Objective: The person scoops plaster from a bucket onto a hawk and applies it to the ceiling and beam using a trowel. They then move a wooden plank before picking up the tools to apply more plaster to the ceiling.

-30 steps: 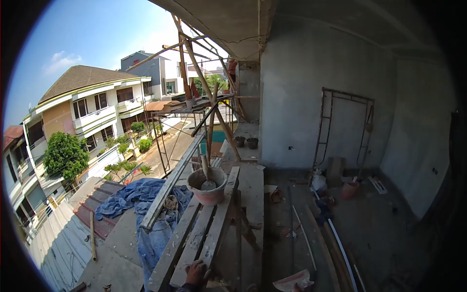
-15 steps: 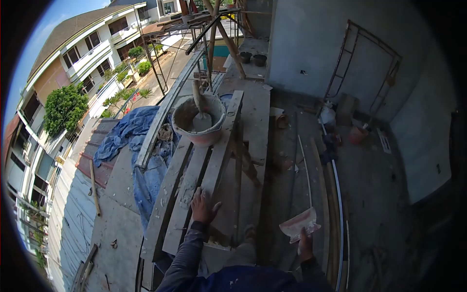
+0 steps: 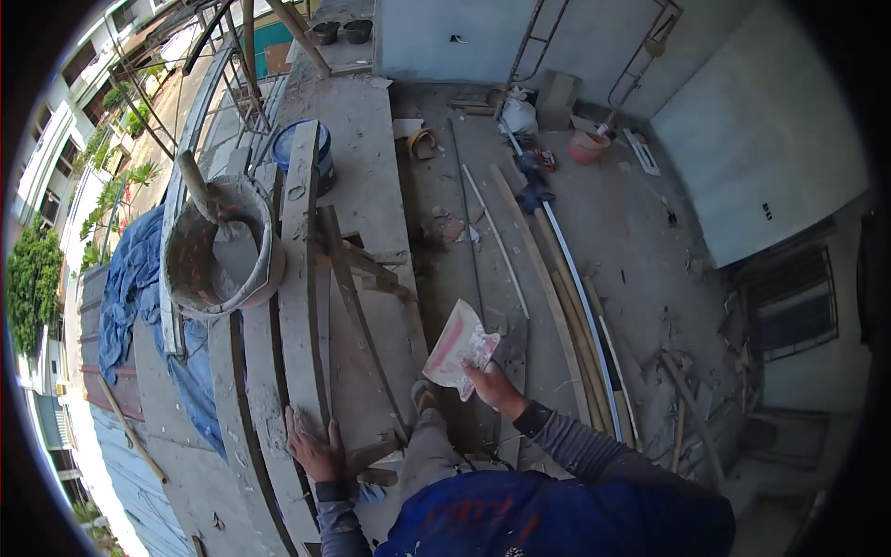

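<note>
One plank (image 3: 301, 325) bore the left hand (image 3: 316, 453), thumb spread from the fingers; the right hand (image 3: 497, 390) pinched a pale, pink-stained sheet (image 3: 459, 353) between thumb and fingers, well apart from the bucket (image 3: 267, 278).

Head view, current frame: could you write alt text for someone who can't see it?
A person's right hand holds a flat, pink-and-white piece, while the left hand rests on rough wooden planks. On the planks sits a bucket of grey mix with a handled tool in it. To the right, long poles and debris lie on a dusty floor.
</note>
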{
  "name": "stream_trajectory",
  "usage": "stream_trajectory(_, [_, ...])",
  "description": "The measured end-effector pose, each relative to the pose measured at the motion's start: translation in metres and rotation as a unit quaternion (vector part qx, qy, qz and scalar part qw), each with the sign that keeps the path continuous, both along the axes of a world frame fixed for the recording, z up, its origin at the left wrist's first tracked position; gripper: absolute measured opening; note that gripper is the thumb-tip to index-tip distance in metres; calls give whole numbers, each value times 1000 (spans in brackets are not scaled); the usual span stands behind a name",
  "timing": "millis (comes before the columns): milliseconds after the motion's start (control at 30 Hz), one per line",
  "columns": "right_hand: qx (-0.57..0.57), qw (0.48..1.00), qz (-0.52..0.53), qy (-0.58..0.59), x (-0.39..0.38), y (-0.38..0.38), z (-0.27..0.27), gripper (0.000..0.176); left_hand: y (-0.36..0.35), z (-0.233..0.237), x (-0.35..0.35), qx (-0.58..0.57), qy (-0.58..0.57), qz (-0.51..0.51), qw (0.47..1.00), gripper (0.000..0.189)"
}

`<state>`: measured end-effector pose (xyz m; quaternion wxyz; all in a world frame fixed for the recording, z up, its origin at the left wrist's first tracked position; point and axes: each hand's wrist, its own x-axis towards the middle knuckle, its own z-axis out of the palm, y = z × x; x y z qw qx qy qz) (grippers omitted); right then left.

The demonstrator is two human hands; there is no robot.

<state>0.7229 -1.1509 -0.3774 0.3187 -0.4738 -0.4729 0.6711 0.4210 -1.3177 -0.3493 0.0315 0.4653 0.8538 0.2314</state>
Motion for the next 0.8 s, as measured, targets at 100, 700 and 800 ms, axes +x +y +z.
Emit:
stream_trajectory(100, [0,1000,14,-23,-13,18,6,37,1,-1,-2,-9,2,3,1000,68])
stream_trajectory(700, [55,989,101,-95,-22,68,66,27,1,4,-3,1,-31,44,999,71])
stream_trajectory(800, [82,988,107,-70,-24,82,58,28,0,4,-5,19,-31,39,999,71])
